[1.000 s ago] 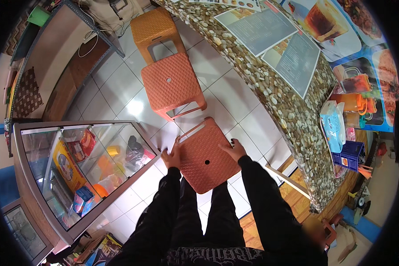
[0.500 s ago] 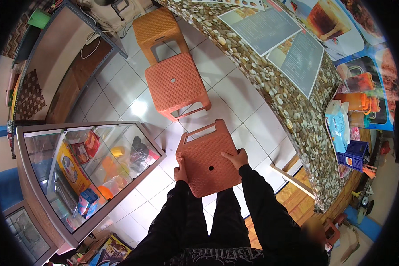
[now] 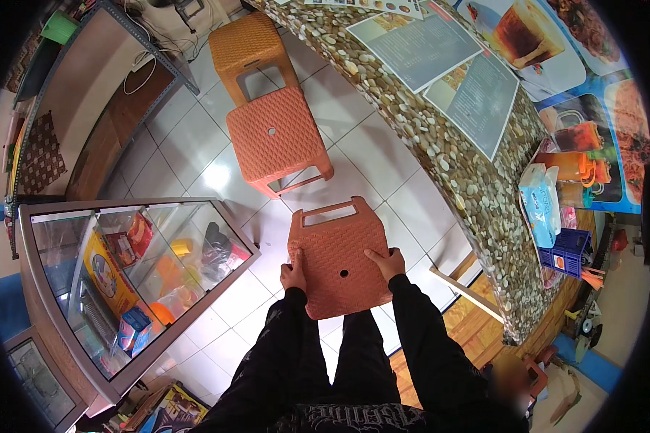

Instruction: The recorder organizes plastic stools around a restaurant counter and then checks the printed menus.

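In front of my legs I hold a reddish-brown plastic stool (image 3: 339, 252) with a woven-pattern seat and a small hole near its middle. My left hand (image 3: 293, 273) grips its left edge, thumb lying on the seat. On the opposite edge my right hand (image 3: 388, 263) has its thumb on top too. The fingers of both hands are mostly hidden under the rim. Just beyond stands a matching orange-red stool (image 3: 276, 137) on the tiles, and behind that a yellow-brown stool (image 3: 247, 45).
A pebble-patterned counter (image 3: 440, 173) runs along the right, bearing menu sheets (image 3: 419, 47), a tissue pack (image 3: 539, 206) and a purple basket (image 3: 567, 252). At left stands a glass display case (image 3: 209, 292) with packages inside. White tiles (image 3: 354, 155) cover the floor between.
The held stool has turned slightly, its far side now squarer to me. The surroundings have shifted a little leftward in view. Both hands keep their grip.
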{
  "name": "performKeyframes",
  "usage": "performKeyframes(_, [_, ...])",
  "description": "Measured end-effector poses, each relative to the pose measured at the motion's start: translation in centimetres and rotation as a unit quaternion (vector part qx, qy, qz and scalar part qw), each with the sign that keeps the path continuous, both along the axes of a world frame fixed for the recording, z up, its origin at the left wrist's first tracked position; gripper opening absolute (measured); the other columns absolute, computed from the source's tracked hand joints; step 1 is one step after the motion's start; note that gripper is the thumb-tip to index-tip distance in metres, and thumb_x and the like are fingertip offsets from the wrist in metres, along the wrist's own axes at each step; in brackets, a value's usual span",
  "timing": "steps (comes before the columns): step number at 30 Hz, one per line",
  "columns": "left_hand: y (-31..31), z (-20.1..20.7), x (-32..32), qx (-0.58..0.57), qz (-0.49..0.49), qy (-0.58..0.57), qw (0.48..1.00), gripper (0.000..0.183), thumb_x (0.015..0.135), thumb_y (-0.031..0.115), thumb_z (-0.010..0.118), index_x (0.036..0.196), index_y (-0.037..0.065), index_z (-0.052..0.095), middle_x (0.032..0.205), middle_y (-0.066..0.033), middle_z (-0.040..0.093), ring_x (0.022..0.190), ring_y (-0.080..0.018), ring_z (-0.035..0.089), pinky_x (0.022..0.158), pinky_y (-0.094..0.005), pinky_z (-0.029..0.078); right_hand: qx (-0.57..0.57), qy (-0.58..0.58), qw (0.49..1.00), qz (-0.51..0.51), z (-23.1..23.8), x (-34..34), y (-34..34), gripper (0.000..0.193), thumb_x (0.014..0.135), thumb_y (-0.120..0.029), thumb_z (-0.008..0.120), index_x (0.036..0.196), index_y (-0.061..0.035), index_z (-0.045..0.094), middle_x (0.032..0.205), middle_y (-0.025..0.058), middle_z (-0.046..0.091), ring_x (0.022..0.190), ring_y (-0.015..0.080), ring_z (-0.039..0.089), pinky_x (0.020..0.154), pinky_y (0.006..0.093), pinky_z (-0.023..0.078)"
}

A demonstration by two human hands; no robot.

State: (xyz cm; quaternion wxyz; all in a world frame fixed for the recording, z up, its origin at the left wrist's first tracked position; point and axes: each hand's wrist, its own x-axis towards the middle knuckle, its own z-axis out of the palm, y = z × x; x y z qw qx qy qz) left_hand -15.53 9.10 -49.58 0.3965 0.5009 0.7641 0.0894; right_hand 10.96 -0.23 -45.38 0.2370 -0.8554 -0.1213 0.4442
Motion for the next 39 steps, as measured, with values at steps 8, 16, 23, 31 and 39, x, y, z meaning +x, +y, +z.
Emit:
performKeyframes(8, [2.2, -0.6, -0.1, -0.029, 0.011, -0.014, 0.999, 0.085, 0.081, 0.075, 0.063, 0.088, -0.01, 0.061, 0.089, -0.027, 0.065, 0.086, -0.0383, 0.063, 0.082, -0.0435, 0.05, -0.007, 0.016, 0.998, -0.063, -1.8, -1.2, -1.3, 0.095, 0.065, -0.062, 0.086, 0.115, 0.0123, 0.054, 0.105, 0.0229, 0.066, 0.094, 0.0315, 0.068, 0.082, 0.0376, 0.055])
performKeyframes(16, [1.4, 0.3, 0.1, -0.021, 0.054, -0.005, 0.998, 0.084, 0.081, 0.074, 0.065, 0.085, -0.01, 0.062, 0.086, -0.0263, 0.066, 0.083, -0.0376, 0.064, 0.079, -0.0434, 0.051, 0.002, 0.015, 0.998, -0.065, -1.4, -1.6, -1.7, 0.094, 0.062, -0.062, 0.088, 0.111, 0.0112, 0.055, 0.102, 0.022, 0.067, 0.093, 0.0309, 0.068, 0.08, 0.0367, 0.055])
performKeyframes(23, [0.9, 2.0, 0.2, -0.016, 0.054, 0.031, 0.998, 0.083, 0.08, 0.072, 0.068, 0.083, -0.011, 0.064, 0.084, -0.0246, 0.067, 0.08, -0.0361, 0.064, 0.078, -0.0442, 0.051, 0.008, -0.021, 0.998, -0.063, 0.2, -2.5, -2.0, 0.086, 0.068, -0.058, 0.087, 0.11, 0.0085, 0.054, 0.104, 0.0195, 0.064, 0.093, 0.0281, 0.066, 0.081, 0.0374, 0.054])
performKeyframes(31, [-0.1, 4.1, 0.8, 0.036, 0.05, 0.04, 0.997, 0.075, 0.086, 0.065, 0.066, 0.09, -0.01, 0.066, 0.087, -0.0238, 0.067, 0.085, -0.0353, 0.064, 0.081, -0.042, 0.051, 0.049, -0.036, 0.995, -0.077, 1.7, -3.1, -3.6, 0.079, 0.075, -0.056, 0.082, 0.113, 0.0084, 0.056, 0.111, 0.0217, 0.059, 0.105, 0.0312, 0.06, 0.091, 0.0404, 0.049])
performKeyframes(39, [0.4, 4.1, 0.9, 0.019, 0.066, -0.077, 0.995, 0.072, 0.092, 0.06, 0.061, 0.113, -0.009, 0.066, 0.107, -0.0216, 0.068, 0.097, -0.0323, 0.065, 0.087, -0.041, 0.051, 0.148, 0.129, 0.976, -0.092, 1.2, -0.8, -4.5, 0.082, 0.087, -0.054, 0.072, 0.139, 0.0046, 0.048, 0.138, 0.0214, 0.051, 0.123, 0.0304, 0.054, 0.101, 0.0391, 0.046])
